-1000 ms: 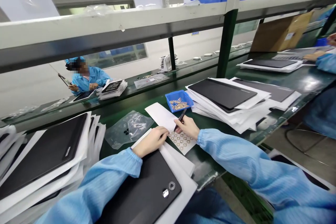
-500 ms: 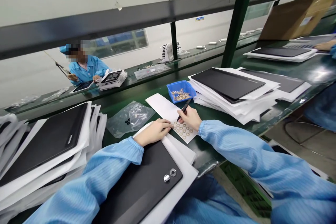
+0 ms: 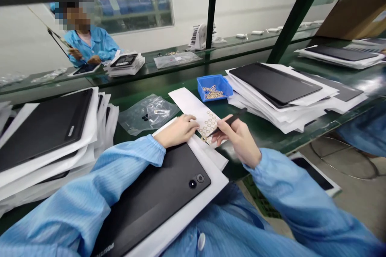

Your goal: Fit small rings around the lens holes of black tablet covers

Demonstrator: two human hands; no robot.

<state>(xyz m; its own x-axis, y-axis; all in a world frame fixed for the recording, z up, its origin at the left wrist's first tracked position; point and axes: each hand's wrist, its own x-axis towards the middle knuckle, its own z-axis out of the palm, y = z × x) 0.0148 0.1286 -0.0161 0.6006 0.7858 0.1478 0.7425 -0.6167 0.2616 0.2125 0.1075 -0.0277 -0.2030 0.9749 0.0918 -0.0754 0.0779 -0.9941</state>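
Note:
Black tweezers (image 3: pixel 232 119) are gripped in my right hand (image 3: pixel 237 134). Their tip points down-left to a small gold-coloured ring (image 3: pixel 204 139) at the near edge of a white sheet (image 3: pixel 188 102). Several more such rings (image 3: pixel 210 120) lie in rows on that sheet. My left hand (image 3: pixel 178 130) rests palm down with fingers stretched out, over the top edge of a black tablet (image 3: pixel 159 188) and beside the sheet. The tablet lies back up on white paper, with two round camera openings (image 3: pixel 196 181) near its right corner.
A blue bin (image 3: pixel 214 88) of loose rings stands behind the sheet. Stacks of tablets with white paper lie left (image 3: pixel 48 132) and right (image 3: pixel 274 84). Left of the sheet is a clear plastic bag (image 3: pixel 147 114) with small black parts. A co-worker (image 3: pixel 90 44) sits across the bench.
My right hand has drawn toward me, bringing the tweezers' tip to a ring at the sheet's near edge. My left hand stays on the tablet. The camera view has tilted downward.

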